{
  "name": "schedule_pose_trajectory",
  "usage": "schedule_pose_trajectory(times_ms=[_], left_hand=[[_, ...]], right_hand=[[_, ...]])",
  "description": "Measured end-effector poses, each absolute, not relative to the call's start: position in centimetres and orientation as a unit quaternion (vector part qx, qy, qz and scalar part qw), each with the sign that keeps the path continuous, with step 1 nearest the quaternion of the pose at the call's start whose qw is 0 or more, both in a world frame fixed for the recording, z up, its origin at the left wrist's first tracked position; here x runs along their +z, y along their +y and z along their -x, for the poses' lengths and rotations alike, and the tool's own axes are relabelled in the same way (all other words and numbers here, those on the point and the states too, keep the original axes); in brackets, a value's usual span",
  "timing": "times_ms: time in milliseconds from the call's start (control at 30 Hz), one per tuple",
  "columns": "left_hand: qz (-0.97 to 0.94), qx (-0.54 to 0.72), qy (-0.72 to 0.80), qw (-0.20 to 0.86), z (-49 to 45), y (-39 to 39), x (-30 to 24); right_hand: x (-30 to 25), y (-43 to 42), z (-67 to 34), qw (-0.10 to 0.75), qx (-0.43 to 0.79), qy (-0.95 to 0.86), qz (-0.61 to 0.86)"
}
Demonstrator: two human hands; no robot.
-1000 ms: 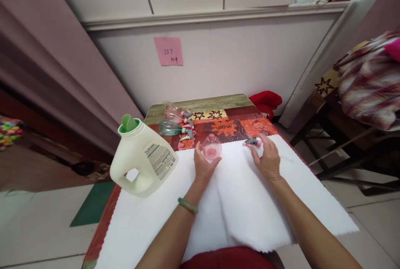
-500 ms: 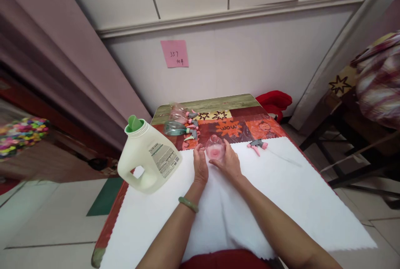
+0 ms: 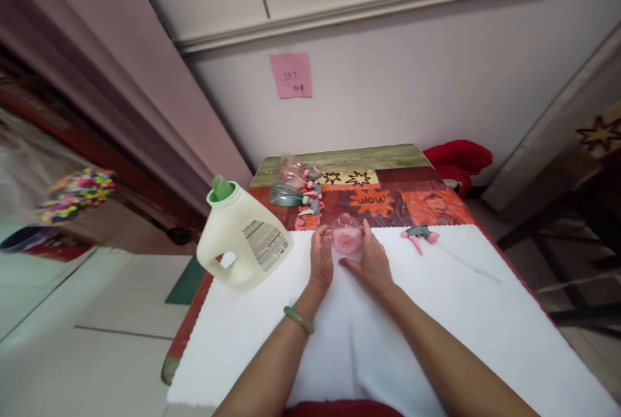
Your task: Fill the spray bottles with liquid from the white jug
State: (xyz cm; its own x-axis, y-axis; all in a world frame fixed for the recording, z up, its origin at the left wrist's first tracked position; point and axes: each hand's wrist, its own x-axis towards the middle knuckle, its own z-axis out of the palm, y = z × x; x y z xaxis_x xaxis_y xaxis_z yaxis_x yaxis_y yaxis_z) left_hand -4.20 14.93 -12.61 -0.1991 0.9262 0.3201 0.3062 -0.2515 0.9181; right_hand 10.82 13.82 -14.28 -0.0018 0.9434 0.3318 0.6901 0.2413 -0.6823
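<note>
A clear pink spray bottle (image 3: 346, 238) without its spray head stands on the white cloth, some pale pink showing inside it. My right hand (image 3: 373, 262) curves around its right side, thumb low in front and fingers behind. On the left, my left hand (image 3: 321, 258) is beside the bottle with fingers extended upward; whether it touches is unclear. A grey and pink spray trigger head (image 3: 420, 236) with a long clear tube lies to the right on the cloth. Left of my hands stands a cream detergent jug (image 3: 242, 236) with a green spout.
Several clear spray bottles (image 3: 286, 194) with trigger heads lie at the table's back left. The white cloth (image 3: 242, 339) covers the front of the patterned table (image 3: 334, 152). A pink note (image 3: 291, 74) is on the wall. Something red (image 3: 458, 161) sits behind the right corner.
The camera view has shifted, so the table and wall appear farther right. Both hands stay around the pink bottle; the right-hand fingers look a little less wrapped over it.
</note>
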Motion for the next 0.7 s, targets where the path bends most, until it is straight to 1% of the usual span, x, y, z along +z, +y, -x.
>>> schedule_pose_trajectory(times_ms=[167,267,300,433,467,500,533,600,700], left_hand=[[-0.619,0.541,0.533,0.197,4.9,11.8,-10.1],[-0.645,0.530,0.532,0.140,7.6,7.9,-7.8],[-0.643,0.532,0.541,0.106,8.9,6.6,-7.1],[-0.568,0.572,0.592,-0.013,15.9,3.9,-4.6],[-0.516,0.588,0.620,-0.050,17.6,3.9,-4.4],[-0.464,0.603,0.646,-0.062,19.1,4.1,-4.3],[-0.418,0.619,0.663,-0.054,20.5,4.5,-4.4],[-0.363,0.644,0.674,-0.005,22.4,5.5,-5.1],[-0.346,0.653,0.667,0.091,23.6,7.1,-6.5]], right_hand=[[-14.6,13.5,-10.7,0.431,0.154,-0.668,0.587],[-14.3,13.3,-10.8,0.465,0.163,-0.649,0.579],[-14.1,13.2,-10.9,0.475,0.164,-0.644,0.577],[-13.0,12.7,-11.1,0.512,0.146,-0.624,0.571],[-12.7,12.6,-11.1,0.522,0.138,-0.619,0.570],[-12.5,12.5,-11.1,0.532,0.128,-0.615,0.568],[-12.4,12.4,-11.1,0.541,0.117,-0.611,0.566],[-12.2,12.2,-11.0,0.552,0.094,-0.610,0.560],[-12.1,11.9,-10.8,0.543,0.061,-0.625,0.557]])
